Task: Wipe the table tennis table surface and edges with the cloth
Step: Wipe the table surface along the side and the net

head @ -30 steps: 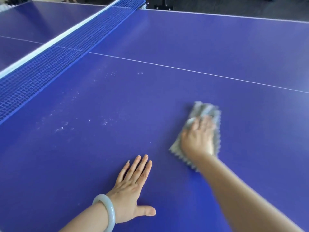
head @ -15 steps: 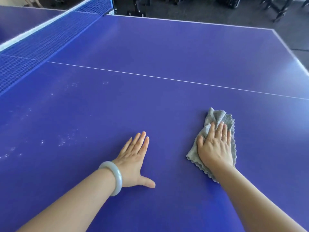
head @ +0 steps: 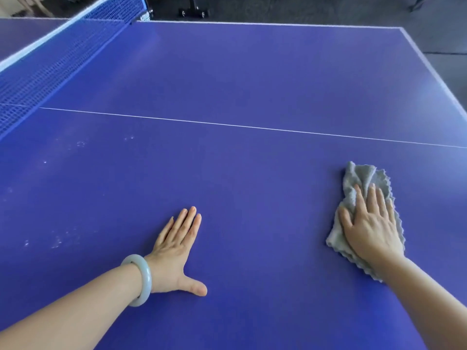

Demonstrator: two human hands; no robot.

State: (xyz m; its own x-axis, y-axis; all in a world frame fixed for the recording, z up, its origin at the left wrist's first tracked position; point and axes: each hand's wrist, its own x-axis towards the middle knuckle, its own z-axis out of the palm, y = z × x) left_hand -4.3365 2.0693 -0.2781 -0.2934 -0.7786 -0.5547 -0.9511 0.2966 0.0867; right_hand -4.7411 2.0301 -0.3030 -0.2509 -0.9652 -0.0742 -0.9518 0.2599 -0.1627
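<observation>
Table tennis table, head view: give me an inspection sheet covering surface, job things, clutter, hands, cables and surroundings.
Surface: purple table with a white centre line; pale specks on the left part, towards the net.
Job's things: grey cloth, crumpled, lying on the table at right.
Clutter: nothing seen.
Hands: left hand flat on the bare table, fingers straight, pale bracelet on its wrist; right hand pressing flat on the cloth.
Cables: nothing seen.
Surroundings: blue net at left; dark floor and a black wheeled frame beyond the far edge.
</observation>
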